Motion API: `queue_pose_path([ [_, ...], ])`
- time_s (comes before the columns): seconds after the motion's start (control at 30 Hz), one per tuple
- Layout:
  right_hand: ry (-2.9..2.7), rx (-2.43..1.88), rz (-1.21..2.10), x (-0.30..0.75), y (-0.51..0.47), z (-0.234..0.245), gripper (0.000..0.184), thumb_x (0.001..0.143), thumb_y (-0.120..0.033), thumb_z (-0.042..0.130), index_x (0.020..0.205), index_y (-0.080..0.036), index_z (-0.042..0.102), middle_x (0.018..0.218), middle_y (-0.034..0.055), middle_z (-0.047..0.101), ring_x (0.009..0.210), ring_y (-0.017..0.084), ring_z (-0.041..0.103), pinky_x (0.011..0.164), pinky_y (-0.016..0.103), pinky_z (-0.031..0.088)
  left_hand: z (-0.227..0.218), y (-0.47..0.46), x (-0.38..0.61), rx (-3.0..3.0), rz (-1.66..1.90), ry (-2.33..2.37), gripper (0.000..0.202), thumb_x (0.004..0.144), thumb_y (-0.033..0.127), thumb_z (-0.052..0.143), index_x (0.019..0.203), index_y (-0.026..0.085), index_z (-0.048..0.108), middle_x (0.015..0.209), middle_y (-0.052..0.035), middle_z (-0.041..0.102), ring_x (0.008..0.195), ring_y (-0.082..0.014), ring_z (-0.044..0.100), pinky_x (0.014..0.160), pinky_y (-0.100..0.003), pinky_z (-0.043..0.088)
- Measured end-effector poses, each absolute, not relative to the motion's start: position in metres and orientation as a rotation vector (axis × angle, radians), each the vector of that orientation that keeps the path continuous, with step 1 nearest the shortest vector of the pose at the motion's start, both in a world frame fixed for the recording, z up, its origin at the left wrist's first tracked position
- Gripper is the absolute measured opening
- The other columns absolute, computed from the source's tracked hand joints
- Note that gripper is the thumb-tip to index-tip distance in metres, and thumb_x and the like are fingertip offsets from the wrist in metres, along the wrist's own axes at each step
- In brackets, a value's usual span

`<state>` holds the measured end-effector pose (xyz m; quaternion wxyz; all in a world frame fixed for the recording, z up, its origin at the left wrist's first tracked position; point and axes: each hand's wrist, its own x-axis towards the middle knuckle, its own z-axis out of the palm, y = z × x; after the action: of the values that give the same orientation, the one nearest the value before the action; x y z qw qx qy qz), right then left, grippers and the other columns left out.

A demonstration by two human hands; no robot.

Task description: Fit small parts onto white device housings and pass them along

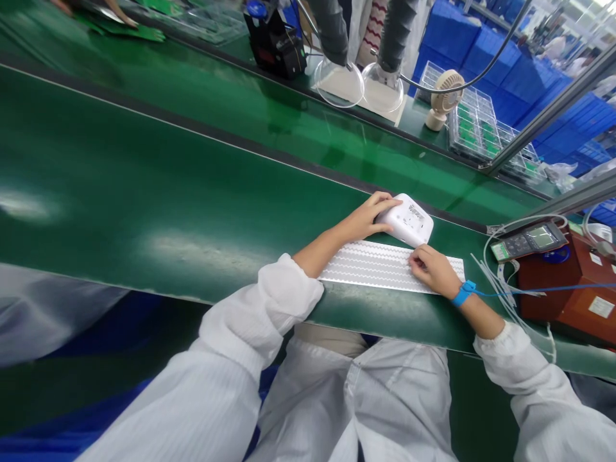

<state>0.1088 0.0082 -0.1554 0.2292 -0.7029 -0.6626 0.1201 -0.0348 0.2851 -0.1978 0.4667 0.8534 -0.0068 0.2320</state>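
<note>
A white plastic device (410, 220) with rounded corners lies on the green bench, printed marks and small holes on its upturned face. My left hand (376, 215) grips its left end, thumb on the near side and fingers over the far edge. Nearer to me lies a long white sheet of stickers (370, 264) with rows of wavy-edged strips. Over the right part of that sheet, my right hand (432, 268) has its fingers curled together in a pinch; whatever is between them is hidden. A blue wrist strap (463, 293) with a cord is on my right wrist.
At right stand a handheld meter (529, 241), a dark red box (572, 289) and loose white cables (500, 289). Beyond the belt (289, 135) are a small fan (445, 96), clear trays (474, 125) and a black device (276, 45). Another person's hand (120, 13) shows at top left.
</note>
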Motion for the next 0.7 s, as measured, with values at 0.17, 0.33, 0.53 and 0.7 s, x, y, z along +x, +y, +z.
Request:
queue_pose_path([
  [0.17, -1.521, -1.940, 0.356, 0.106, 0.004, -0.154, 0.008, 0.101, -0.025, 0.061, 0.095, -0.024, 0.067, 0.091, 0.0042, 0.069, 0.082, 0.022, 0.064, 0.078, 0.034, 0.053, -0.195, 0.284, -0.037, 2.110, 0.559, 0.003, 0.069, 0.101, 0.040, 0.082, 0.166, 0.032, 0.060, 0.161, -0.0145, 0.050, 0.158, -0.0391, 0.047, 0.138, -0.059, 0.036],
  [0.33, -1.182, -1.961, 0.235, 0.115, 0.007, -0.155, 0.012, 0.099, -0.033, 0.064, 0.092, -0.024, 0.068, 0.090, 0.0037, 0.072, 0.081, 0.022, 0.066, 0.076, 0.034, 0.054, -0.195, 0.284, -0.040, 2.120, 0.536, 0.047, 0.069, 0.100, 0.042, 0.084, 0.164, 0.032, 0.061, 0.163, -0.0143, 0.049, 0.157, -0.0400, 0.048, 0.138, -0.060, 0.037],
  [0.53, -0.826, -1.861, 0.332, 0.145, 0.023, -0.171, 0.019, 0.094, -0.043, 0.068, 0.094, -0.024, 0.067, 0.080, 0.0018, 0.073, 0.073, 0.021, 0.069, 0.072, 0.035, 0.056, -0.191, 0.283, -0.048, 2.153, 0.471, 0.095, 0.067, 0.104, 0.048, 0.079, 0.165, 0.031, 0.058, 0.164, -0.0135, 0.048, 0.159, -0.0379, 0.047, 0.137, -0.057, 0.040],
  [0.7, -0.815, -1.888, 0.294, 0.162, 0.014, -0.171, 0.021, 0.097, -0.044, 0.069, 0.096, -0.023, 0.073, 0.081, 0.0021, 0.073, 0.071, 0.019, 0.067, 0.068, 0.032, 0.054, -0.187, 0.282, -0.053, 2.191, 0.433, 0.136, 0.066, 0.105, 0.053, 0.076, 0.165, 0.032, 0.059, 0.163, -0.0130, 0.049, 0.155, -0.0369, 0.051, 0.132, -0.054, 0.048],
])
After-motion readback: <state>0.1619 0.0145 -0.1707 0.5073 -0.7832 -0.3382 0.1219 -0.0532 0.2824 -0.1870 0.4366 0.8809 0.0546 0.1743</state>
